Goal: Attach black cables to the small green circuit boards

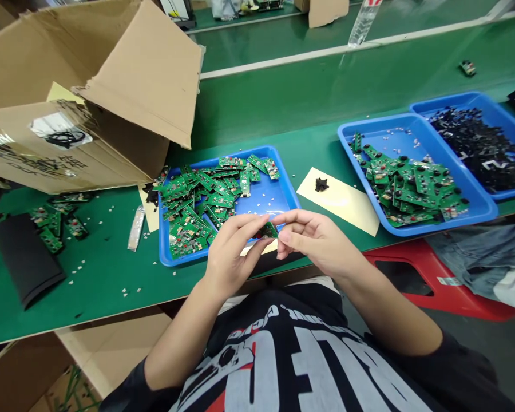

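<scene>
A small green circuit board (269, 230) is held in front of my body, partly hidden by fingers. My left hand (236, 246) pinches it between thumb and fingertips. At the board's right end, the thumb and forefinger of my right hand (313, 237) are closed together; whether they grip the board or a tiny part on it is hidden. Just beyond my hands lies a blue tray (289, 191) with a heap of green circuit boards (214, 194). To its right, a cream paper sheet (347, 206) carries a small pile of black pieces (321, 184).
A second blue tray (489, 213) holds boards with black round parts; behind it another tray (512, 194) contains black pieces. An open cardboard box (124, 143) stands at left. Black foam (26, 257) and loose boards (54, 229) lie nearby. A red stool (459, 292) is at right.
</scene>
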Action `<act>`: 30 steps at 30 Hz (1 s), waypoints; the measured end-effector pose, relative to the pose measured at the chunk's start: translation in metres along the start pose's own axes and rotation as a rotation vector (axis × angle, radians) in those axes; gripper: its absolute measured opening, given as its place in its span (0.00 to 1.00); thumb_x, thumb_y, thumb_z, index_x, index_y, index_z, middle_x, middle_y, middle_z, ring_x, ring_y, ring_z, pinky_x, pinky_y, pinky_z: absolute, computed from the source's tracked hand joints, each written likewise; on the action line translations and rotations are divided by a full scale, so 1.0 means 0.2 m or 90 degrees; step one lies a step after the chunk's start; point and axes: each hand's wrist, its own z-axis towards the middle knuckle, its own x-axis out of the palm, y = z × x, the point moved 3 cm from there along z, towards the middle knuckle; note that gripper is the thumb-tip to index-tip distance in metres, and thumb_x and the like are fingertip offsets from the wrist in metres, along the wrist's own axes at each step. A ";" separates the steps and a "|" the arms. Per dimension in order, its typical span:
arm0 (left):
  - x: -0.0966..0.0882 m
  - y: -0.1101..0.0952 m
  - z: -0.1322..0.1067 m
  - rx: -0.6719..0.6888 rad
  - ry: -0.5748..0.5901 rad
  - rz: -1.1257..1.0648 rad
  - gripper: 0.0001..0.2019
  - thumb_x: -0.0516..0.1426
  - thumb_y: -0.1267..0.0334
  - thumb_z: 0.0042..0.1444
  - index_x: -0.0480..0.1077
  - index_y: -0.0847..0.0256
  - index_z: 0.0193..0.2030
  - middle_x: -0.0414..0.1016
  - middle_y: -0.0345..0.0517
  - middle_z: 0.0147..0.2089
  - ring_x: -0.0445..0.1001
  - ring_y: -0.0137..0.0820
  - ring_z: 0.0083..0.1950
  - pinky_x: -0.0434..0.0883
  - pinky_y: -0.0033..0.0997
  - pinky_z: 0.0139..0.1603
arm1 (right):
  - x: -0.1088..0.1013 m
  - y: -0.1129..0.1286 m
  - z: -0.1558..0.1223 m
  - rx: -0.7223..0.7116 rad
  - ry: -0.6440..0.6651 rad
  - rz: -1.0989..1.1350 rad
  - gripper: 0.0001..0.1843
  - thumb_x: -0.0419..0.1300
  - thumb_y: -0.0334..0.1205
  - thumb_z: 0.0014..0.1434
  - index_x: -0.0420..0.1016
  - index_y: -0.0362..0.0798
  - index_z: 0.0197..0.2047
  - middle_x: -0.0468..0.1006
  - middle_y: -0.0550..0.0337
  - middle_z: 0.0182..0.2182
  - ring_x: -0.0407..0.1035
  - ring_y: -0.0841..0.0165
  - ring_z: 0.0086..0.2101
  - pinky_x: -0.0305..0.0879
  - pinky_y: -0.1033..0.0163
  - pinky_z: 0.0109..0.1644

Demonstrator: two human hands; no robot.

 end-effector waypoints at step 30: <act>0.04 0.03 -0.06 -0.144 -0.021 -0.338 0.22 0.61 0.68 0.55 0.68 0.52 0.57 0.76 0.47 0.50 0.75 0.34 0.50 0.73 0.35 0.52 | 0.08 0.07 -0.05 -0.266 -0.080 -0.287 0.02 0.61 0.36 0.54 0.72 0.47 0.32 0.76 0.64 0.27 0.70 0.75 0.27 0.67 0.69 0.31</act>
